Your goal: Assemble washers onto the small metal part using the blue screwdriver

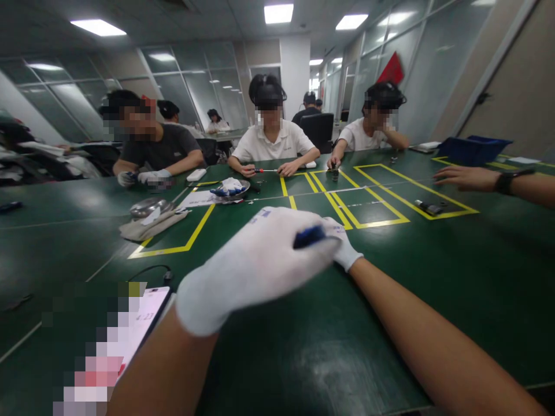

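Observation:
My left hand [264, 254], in a white glove with a blue-coated palm, is raised over the green table in the middle of the view. Its fingers are curled round and its thumb points to the right. Whatever they hold, if anything, is hidden. Just behind it, my right hand [346, 245] wears a matching white glove that ends at the wrist. The left hand covers most of it, so its fingers do not show. The two hands overlap and appear to touch.
A phone [147, 312] lies at lower left. Beyond are a beige cloth [151, 226], a metal bowl [150, 207] and a pan [243, 190] holding gloves. Yellow tape [191, 240] marks the green table [347, 346]. At right are a dark cylinder [427, 207], a co-worker's hand [466, 178] and blue bins [468, 151].

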`<state>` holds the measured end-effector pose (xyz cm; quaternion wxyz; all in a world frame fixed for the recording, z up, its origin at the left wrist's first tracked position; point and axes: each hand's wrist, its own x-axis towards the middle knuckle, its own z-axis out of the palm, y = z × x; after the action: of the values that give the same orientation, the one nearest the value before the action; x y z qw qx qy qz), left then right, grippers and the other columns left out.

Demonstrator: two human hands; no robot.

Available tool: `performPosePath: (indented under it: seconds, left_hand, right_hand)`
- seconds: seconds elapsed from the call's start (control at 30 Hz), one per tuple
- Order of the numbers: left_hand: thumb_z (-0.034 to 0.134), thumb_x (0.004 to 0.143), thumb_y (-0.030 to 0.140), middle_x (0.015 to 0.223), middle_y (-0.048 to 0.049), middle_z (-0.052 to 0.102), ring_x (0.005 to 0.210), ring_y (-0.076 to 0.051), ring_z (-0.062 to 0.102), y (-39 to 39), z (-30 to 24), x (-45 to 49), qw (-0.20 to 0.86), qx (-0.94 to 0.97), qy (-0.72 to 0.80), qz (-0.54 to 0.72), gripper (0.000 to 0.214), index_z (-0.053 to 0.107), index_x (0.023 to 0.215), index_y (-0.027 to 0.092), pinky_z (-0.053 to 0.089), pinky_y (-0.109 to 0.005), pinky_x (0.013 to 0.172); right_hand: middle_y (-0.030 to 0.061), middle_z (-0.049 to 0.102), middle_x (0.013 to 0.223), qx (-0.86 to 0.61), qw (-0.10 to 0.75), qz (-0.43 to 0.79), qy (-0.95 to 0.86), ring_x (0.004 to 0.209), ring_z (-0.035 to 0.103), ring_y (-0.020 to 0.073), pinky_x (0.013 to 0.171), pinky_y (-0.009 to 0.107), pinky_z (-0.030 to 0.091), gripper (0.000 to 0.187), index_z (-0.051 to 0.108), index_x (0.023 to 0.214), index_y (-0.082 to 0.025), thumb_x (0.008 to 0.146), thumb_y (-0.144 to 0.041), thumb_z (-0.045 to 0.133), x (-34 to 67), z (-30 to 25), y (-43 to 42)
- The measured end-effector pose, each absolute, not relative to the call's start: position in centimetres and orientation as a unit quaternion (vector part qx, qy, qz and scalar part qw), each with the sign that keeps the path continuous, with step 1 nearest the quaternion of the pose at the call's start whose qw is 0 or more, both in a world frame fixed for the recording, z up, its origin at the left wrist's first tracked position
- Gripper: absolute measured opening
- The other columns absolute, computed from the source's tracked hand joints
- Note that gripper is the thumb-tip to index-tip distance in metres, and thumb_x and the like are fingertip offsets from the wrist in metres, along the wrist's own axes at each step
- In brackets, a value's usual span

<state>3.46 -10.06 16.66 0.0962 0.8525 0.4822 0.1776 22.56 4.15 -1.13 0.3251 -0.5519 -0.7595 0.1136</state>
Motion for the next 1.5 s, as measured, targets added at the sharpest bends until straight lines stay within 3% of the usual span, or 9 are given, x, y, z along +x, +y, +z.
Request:
performPosePath:
  seconds: [0.07,0.13,0.23,0.3,0.47,0.63,0.83,1.23,1.5]
  left_hand:
    - [0.045,0.091,0.058,0.101,-0.0062,0.071,0.1,-0.026,0.067,-5.5,15.3,2.1,0.035,0.815,0.555,0.162,0.045,0.07,0.103,0.023,0.054,-0.036,0.085]
    - [0.052,0.088,0.058,0.121,-0.0138,0.066,0.115,-0.032,0.062,-1.3,12.3,0.6,-0.013,0.749,0.649,0.134,0.054,0.063,0.123,0.019,0.05,-0.04,0.095]
    - [0.057,0.08,0.068,0.137,-0.021,0.055,0.124,-0.041,0.057,2.8,7.4,-1.5,0.011,0.706,0.706,0.055,0.085,0.043,0.149,0.02,0.049,-0.046,0.098]
    - [0.055,0.08,0.07,0.141,-0.0204,0.052,0.125,-0.04,0.057,3.9,5.2,-2.5,0.031,0.709,0.702,0.053,0.09,0.035,0.154,0.024,0.049,-0.044,0.097]
    - [0.054,0.085,0.056,0.125,-0.0113,0.065,0.116,-0.031,0.062,4.3,3.6,-2.9,0.05,0.754,0.653,0.056,0.056,0.06,0.133,0.027,0.048,-0.038,0.098]
    - [0.056,0.085,0.052,0.128,-0.0125,0.062,0.115,-0.03,0.062,4.2,3.7,-2.2,0.028,0.749,0.657,0.083,0.067,0.048,0.146,0.027,0.049,-0.038,0.097]
    - [0.053,0.089,0.045,0.116,-0.0086,0.066,0.107,-0.027,0.065,3.9,3.8,-1.5,0.009,0.765,0.643,0.032,0.041,0.065,0.127,0.033,0.05,-0.035,0.092]
    - [0.059,0.083,0.046,0.117,-0.0147,0.071,0.108,-0.03,0.067,7.0,5.5,-4.5,-0.006,0.726,0.685,-0.069,0.038,0.07,0.11,0.021,0.055,-0.038,0.09]
    - [0.076,0.062,0.051,0.103,-0.0212,0.075,0.1,-0.034,0.071,6.3,8.4,-15.9,-0.012,0.636,0.765,-0.102,0.053,0.075,0.1,0.015,0.056,-0.037,0.087]
  right_hand:
    - [0.0103,0.064,0.112,-0.558,0.341,0.103,-0.749,0.102,0.056,0.0218,0.094,0.031,0.043,0.027,0.068,0.111,-0.016,0.091,-0.029,0.056,22.4,-1.2,4.1]
    - [0.009,0.065,0.11,-0.559,0.36,0.099,-0.741,0.101,0.057,0.0212,0.093,0.03,0.043,0.025,0.069,0.109,-0.018,0.089,-0.03,0.058,22.3,-1.2,4.1]
    - [0.0087,0.066,0.107,-0.557,0.37,0.109,-0.735,0.099,0.059,0.0208,0.091,0.03,0.044,0.023,0.07,0.106,-0.019,0.088,-0.029,0.059,22.3,-1.2,4.1]
    - [0.0088,0.065,0.107,-0.558,0.372,0.116,-0.733,0.098,0.059,0.0209,0.091,0.03,0.044,0.024,0.071,0.106,-0.02,0.088,-0.029,0.059,22.3,-1.2,4.1]
    - [0.0094,0.065,0.111,-0.555,0.377,0.121,-0.731,0.101,0.058,0.0212,0.095,0.031,0.044,0.028,0.07,0.111,-0.019,0.087,-0.029,0.06,22.2,-1.0,3.9]
    - [0.0095,0.065,0.111,-0.557,0.371,0.123,-0.733,0.101,0.058,0.0208,0.095,0.031,0.044,0.025,0.07,0.109,-0.019,0.088,-0.029,0.059,22.2,-0.8,3.8]
    - [0.0093,0.065,0.11,-0.558,0.371,0.116,-0.733,0.1,0.058,0.0204,0.094,0.03,0.044,0.028,0.07,0.111,-0.019,0.088,-0.03,0.06,22.2,-1.0,3.9]
    - [0.0096,0.066,0.111,-0.551,0.364,0.109,-0.743,0.102,0.06,0.0217,0.094,0.031,0.044,0.029,0.07,0.113,-0.019,0.089,-0.032,0.059,22.3,-1.2,3.9]
    - [0.0098,0.067,0.112,-0.544,0.359,0.1,-0.752,0.102,0.061,0.022,0.092,0.03,0.045,0.031,0.071,0.114,-0.019,0.089,-0.032,0.058,22.4,-1.5,4.0]
